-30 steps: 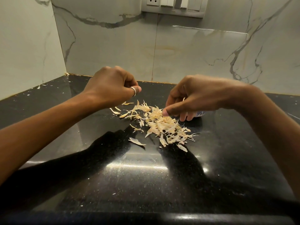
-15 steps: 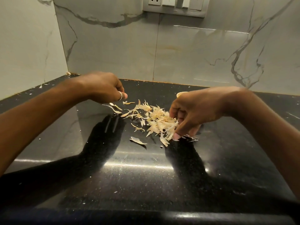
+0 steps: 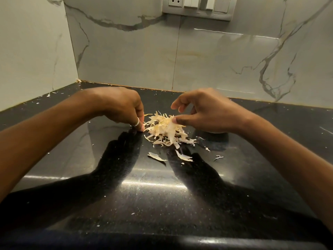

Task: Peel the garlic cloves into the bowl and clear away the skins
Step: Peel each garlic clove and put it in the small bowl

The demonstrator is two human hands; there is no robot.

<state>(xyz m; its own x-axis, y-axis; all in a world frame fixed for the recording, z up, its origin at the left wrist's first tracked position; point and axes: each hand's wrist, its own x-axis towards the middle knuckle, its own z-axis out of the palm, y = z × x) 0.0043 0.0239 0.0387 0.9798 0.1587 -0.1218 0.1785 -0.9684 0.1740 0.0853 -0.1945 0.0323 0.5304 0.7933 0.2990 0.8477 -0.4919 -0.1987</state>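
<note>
The tips of my left hand's (image 3: 119,105) fingers (image 3: 141,126) curl under the palm, so I cannot tell whether they pinch a scrap or only press down. The ring (image 3: 135,122) on one of them shows plainly. The lower fingers of my right hand (image 3: 207,112) are tucked behind the palm and out of sight. Both forearms run out of the picture at its sides. The switch plate (image 3: 198,6) on the marble wall (image 3: 126,56) is cut off by the top edge. The near rim of the black surface (image 3: 162,195) sinks into shadow, and the pale specks on it are too small to name.

The garlic skins (image 3: 163,129) lie in a loose heap in the middle of the surface, between my two hands. My left fingertips touch the surface right at the heap's left edge, close against the outermost strips. My right hand hovers at the heap's right side, with the thumb tip touching a pale skin on its top. Its forefinger and middle finger are lifted and bent, held wide of the thumb above the pile.

Two stray skins lie nearer to me and apart from the heap, one curled piece (image 3: 156,156) and one longer strip (image 3: 183,156). Smaller bits (image 3: 218,157) are scattered off to the right, below my right wrist.
</note>
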